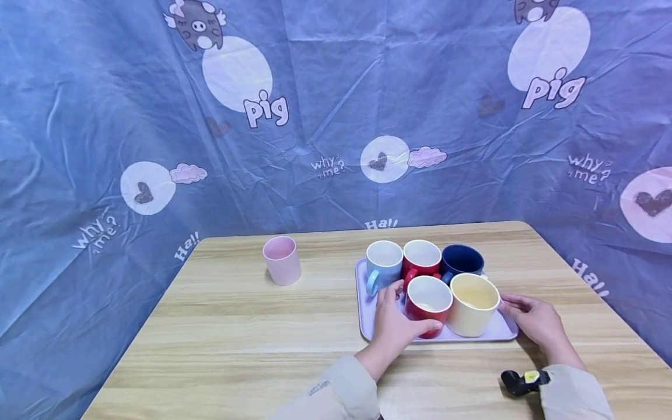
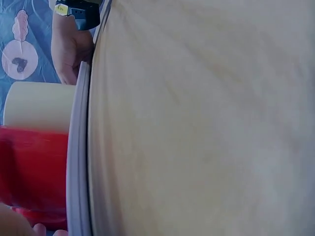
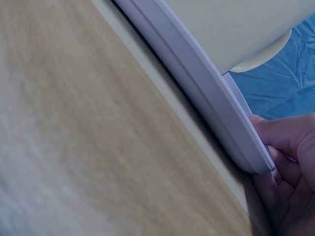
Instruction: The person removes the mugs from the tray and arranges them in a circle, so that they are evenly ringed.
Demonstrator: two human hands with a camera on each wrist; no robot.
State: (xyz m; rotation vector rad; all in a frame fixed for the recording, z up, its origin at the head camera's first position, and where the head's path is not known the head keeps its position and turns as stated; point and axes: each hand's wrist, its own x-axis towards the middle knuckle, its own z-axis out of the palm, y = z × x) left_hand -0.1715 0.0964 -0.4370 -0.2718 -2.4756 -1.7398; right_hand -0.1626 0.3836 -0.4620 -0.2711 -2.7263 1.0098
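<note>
A lilac tray (image 1: 367, 315) lies on the wooden table with several mugs standing upright on it. My left hand (image 1: 392, 326) holds the front red mug (image 1: 427, 309), thumb at its near side and fingers round its left side. Beside that mug stands a larger cream mug (image 1: 472, 309). Behind them are a light blue mug (image 1: 385, 271), another red mug (image 1: 420, 262) and a navy mug (image 1: 462, 256). At the tray's right end my right hand (image 1: 539, 324) pinches the rim; the right wrist view has the thumb on the tray edge (image 3: 197, 78) and fingers below it.
A pink cup (image 1: 282, 262) stands apart on the table's left half, toward the back. Blue printed cloth (image 1: 336, 116) hangs behind and at both sides of the table (image 1: 236, 350). A black wrist device (image 1: 522, 382) sits by the right sleeve.
</note>
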